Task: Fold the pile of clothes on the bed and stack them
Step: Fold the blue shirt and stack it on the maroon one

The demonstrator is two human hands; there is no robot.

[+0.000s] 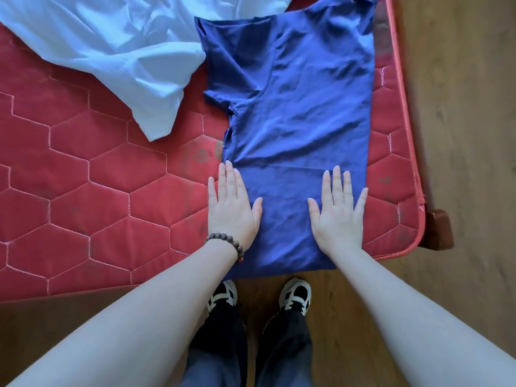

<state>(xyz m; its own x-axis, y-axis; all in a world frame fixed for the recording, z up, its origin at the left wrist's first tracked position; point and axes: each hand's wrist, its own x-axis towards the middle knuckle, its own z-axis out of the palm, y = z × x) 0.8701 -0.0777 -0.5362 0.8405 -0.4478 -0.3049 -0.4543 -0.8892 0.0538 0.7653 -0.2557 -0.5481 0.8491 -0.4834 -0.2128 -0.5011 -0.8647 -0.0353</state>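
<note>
blue shirt point(293, 113): dark blue short-sleeved garment, spread flat on the near right part of the bed, its lower end reaching the near edge and hanging slightly over it; a fold line runs straight across it just beyond the fingertips; one short sleeve lies out to the left, its right side lies folded in along a straight edge.
left hand point(233, 208): palm down on the left edge of the shirt's lower part, fingers straight and close together, thumb spread toward the middle; outer side of the hand lies partly on the mattress; holds nothing, only presses flat.
right hand point(339, 212): palm down on the right part of the same lower section, fingers straight and a little spread, thumb out toward the middle; presses flat, holds nothing.
bracelet point(226, 243): string of dark brown beads around the left wrist.
white garment point(117, 48): pale crumpled cloth, far left of the bed, unfolded; its edge lies just beside the blue shirt's left sleeve, whether touching cannot be told.
mattress point(83, 191): red, quilted in a hexagon pattern with pale stitching, dark marks near the shirt's left edge.
floor point(460, 107): brown wood-look surface to the right of and in front of the bed.
shoes point(296, 296): black and white pair, below dark trousers, on the floor at the bed's near edge.
</note>
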